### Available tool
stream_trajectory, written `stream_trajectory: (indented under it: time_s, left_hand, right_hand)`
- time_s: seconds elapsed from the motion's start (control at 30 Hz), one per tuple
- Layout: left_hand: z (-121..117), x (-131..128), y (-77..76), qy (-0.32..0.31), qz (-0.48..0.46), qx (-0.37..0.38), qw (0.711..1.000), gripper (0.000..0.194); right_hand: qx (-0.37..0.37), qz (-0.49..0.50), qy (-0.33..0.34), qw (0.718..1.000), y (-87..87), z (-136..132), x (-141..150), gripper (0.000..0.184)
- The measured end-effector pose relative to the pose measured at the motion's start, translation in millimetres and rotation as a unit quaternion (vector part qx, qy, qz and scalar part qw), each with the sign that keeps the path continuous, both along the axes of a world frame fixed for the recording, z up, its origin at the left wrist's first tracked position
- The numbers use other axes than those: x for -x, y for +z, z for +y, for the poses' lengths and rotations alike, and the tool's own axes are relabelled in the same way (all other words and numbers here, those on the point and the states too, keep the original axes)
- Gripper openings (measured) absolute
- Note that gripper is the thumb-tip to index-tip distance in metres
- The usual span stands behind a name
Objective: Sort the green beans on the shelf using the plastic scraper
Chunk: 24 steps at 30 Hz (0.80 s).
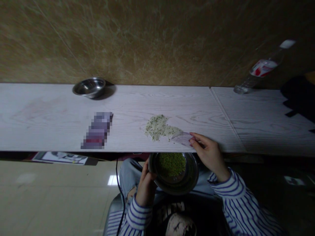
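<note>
My left hand [146,186] grips the left rim of a metal bowl [174,189], tilted just under the table's front edge above my lap. Inside the bowl lie green mung beans [172,163]. Between the thumb and fingers of my right hand [209,154] is a thin, pale purplish, see-through card [183,139], held flat on the tabletop. Its far end touches a spread-out pile of white rice [158,127] with green beans mixed in. A few single grains lie beside the pile.
A second metal bowl [90,88] stands at the back left by the wall. A pixelated flat object [97,131] lies left of the pile. At the back right stands a clear bottle [262,68], with a dark object [301,98] beyond it. A black cable [120,190] hangs down at left.
</note>
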State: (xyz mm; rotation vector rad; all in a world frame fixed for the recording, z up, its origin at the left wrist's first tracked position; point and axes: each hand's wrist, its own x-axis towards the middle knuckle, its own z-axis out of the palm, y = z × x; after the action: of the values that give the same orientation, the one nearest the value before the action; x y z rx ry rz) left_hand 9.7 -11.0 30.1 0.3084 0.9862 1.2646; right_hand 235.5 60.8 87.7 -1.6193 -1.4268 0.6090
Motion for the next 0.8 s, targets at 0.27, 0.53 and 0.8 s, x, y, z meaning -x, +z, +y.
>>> stream_trajectory:
  time_s: [0.27, 0.53, 0.8]
  left_hand:
    - [0.8, 0.9, 3.5, -0.016, 0.036, -0.015, 0.999, 0.059]
    - [1.6, 1.4, -1.1, -0.004, 0.025, -0.020, 0.999, 0.057]
    - [0.8, 1.7, 0.7, 0.000, 0.015, -0.004, 1.000, 0.056]
  right_hand:
    - [0.003, 0.005, 0.020, 1.000, -3.4, 1.3, -2.2, 0.034]
    - [-0.001, 0.016, 0.033, 0.999, 1.5, 3.8, 6.4, 0.031]
    - [-0.008, 0.013, 0.015, 1.000, 5.3, 9.6, 3.6, 0.032]
